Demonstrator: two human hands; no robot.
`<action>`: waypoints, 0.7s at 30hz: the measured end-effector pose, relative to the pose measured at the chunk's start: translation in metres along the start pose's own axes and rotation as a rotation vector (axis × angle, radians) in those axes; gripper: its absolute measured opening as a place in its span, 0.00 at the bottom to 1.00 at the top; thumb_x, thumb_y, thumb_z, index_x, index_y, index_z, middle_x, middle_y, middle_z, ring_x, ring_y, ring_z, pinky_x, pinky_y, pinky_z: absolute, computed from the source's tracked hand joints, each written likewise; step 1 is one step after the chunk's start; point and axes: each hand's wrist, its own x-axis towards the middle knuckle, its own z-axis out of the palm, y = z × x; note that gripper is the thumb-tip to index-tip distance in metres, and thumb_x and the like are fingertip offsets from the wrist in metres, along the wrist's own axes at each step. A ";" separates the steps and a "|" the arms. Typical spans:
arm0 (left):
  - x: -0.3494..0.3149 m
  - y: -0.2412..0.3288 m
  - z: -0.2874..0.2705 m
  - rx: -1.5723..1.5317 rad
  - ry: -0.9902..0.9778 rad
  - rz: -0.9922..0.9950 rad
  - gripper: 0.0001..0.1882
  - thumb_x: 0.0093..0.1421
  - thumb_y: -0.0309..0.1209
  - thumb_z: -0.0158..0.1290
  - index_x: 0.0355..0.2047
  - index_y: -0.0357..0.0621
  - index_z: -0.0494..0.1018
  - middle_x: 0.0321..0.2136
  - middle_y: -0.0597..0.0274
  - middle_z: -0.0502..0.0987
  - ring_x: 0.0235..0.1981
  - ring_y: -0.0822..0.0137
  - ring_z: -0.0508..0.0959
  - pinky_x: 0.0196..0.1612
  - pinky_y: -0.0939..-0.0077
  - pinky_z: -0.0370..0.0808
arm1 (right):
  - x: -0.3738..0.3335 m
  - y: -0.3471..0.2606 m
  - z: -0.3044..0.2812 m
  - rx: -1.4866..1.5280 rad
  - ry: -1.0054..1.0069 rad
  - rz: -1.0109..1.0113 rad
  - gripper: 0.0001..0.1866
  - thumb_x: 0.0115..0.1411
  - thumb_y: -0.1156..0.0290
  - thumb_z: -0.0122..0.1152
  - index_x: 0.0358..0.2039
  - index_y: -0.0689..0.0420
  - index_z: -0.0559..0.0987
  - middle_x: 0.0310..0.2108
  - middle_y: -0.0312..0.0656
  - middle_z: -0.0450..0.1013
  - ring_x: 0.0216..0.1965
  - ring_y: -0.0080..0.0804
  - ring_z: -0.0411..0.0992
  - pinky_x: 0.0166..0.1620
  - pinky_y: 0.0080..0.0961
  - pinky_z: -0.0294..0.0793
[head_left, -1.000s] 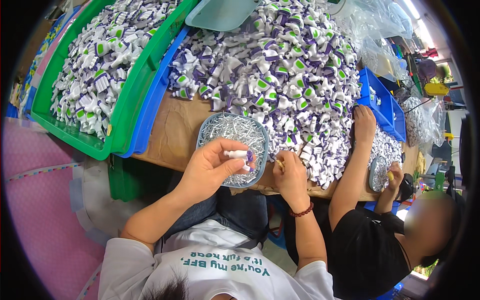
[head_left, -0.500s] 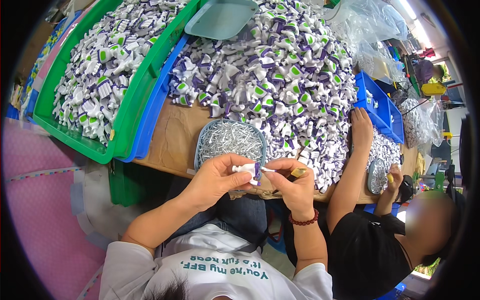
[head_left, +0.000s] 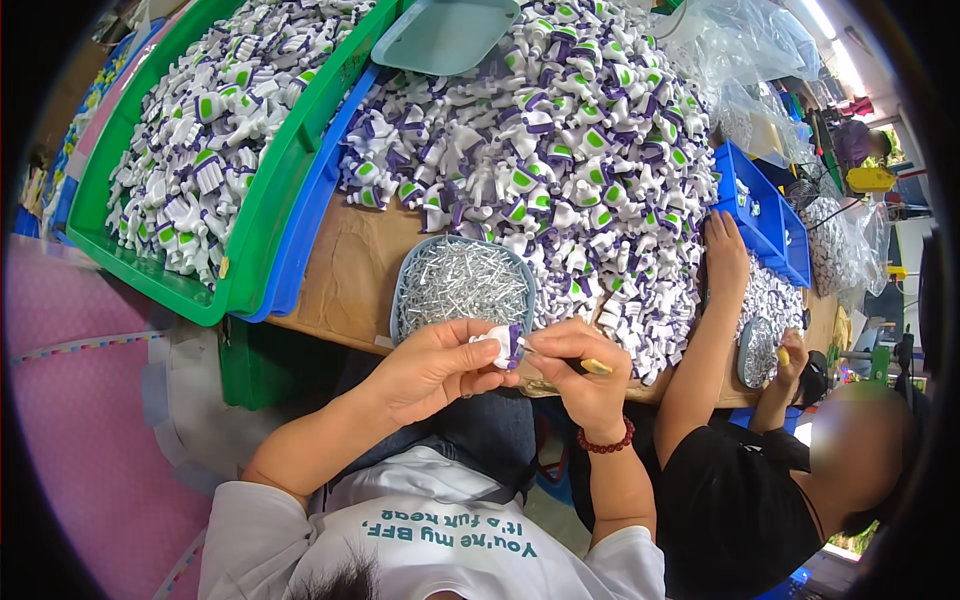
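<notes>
My left hand (head_left: pixel 425 368) pinches a small white and purple plastic toy part (head_left: pixel 507 346) between thumb and fingers. Close against its right side, my right hand (head_left: pixel 585 375) is closed, thumb and forefinger tips pressed together at the part. A yellow-ended tool (head_left: pixel 597 366) sticks out between its fingers; its kind cannot be made out. Whatever the right fingertips pinch is mostly hidden. Just beyond my hands stands a grey-blue tray (head_left: pixel 396 300) full of small silvery metal pins (head_left: pixel 462 285).
A large heap of white, purple and green toy parts (head_left: pixel 590 180) covers the table. On the left stands a green crate (head_left: pixel 265 215) of similar parts. An empty grey tray (head_left: pixel 440 40) lies behind. At right, a co-worker's arm (head_left: pixel 705 330) reaches toward a blue divided bin (head_left: pixel 750 205).
The toy part has turned in my left fingers. My right hand has tipped slightly, its fingertips still at the part. The co-worker's arm has shifted a little.
</notes>
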 end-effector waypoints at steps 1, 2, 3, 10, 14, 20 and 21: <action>-0.001 0.000 -0.001 -0.019 -0.003 -0.014 0.12 0.61 0.27 0.49 0.44 0.35 0.67 0.35 0.55 0.75 0.37 0.63 0.79 0.37 0.83 0.78 | 0.001 -0.001 0.000 -0.045 -0.017 -0.044 0.09 0.45 0.87 0.62 0.29 0.65 0.79 0.31 0.46 0.76 0.32 0.32 0.74 0.36 0.22 0.72; -0.001 -0.001 -0.001 -0.037 -0.005 -0.029 0.12 0.61 0.26 0.49 0.44 0.35 0.67 0.35 0.54 0.75 0.37 0.62 0.79 0.36 0.83 0.79 | 0.001 -0.003 -0.001 -0.089 -0.034 -0.089 0.10 0.44 0.88 0.61 0.29 0.65 0.79 0.30 0.46 0.76 0.32 0.33 0.74 0.36 0.23 0.72; -0.003 -0.001 -0.001 -0.024 0.007 -0.020 0.12 0.61 0.26 0.49 0.44 0.35 0.67 0.35 0.54 0.75 0.36 0.62 0.79 0.35 0.84 0.79 | 0.002 -0.006 -0.001 -0.121 -0.047 -0.119 0.10 0.44 0.88 0.61 0.29 0.65 0.79 0.29 0.46 0.76 0.32 0.34 0.74 0.36 0.23 0.72; -0.009 0.004 0.004 0.124 0.057 0.015 0.13 0.60 0.26 0.51 0.45 0.37 0.67 0.34 0.56 0.75 0.33 0.62 0.80 0.35 0.82 0.79 | 0.001 -0.014 -0.001 -0.177 -0.099 -0.179 0.08 0.44 0.87 0.62 0.27 0.65 0.78 0.29 0.45 0.76 0.31 0.35 0.75 0.35 0.25 0.74; -0.010 0.007 0.003 0.266 0.022 0.067 0.13 0.60 0.25 0.50 0.46 0.38 0.68 0.34 0.58 0.74 0.32 0.64 0.79 0.34 0.82 0.79 | 0.003 -0.012 0.001 -0.169 -0.118 -0.150 0.09 0.47 0.86 0.61 0.31 0.64 0.77 0.29 0.45 0.75 0.30 0.33 0.75 0.33 0.22 0.73; -0.012 -0.002 0.012 0.700 0.039 0.430 0.12 0.61 0.22 0.47 0.45 0.37 0.70 0.39 0.59 0.69 0.37 0.70 0.76 0.38 0.80 0.77 | 0.004 -0.020 0.007 -0.335 -0.134 0.051 0.12 0.49 0.85 0.57 0.36 0.62 0.75 0.28 0.44 0.74 0.28 0.33 0.75 0.30 0.24 0.72; -0.012 -0.003 0.012 0.722 0.022 0.466 0.12 0.61 0.21 0.47 0.45 0.38 0.70 0.40 0.60 0.68 0.37 0.71 0.75 0.38 0.81 0.77 | 0.005 -0.018 0.007 -0.386 -0.154 -0.007 0.13 0.48 0.85 0.57 0.37 0.62 0.75 0.27 0.44 0.74 0.28 0.35 0.74 0.30 0.25 0.72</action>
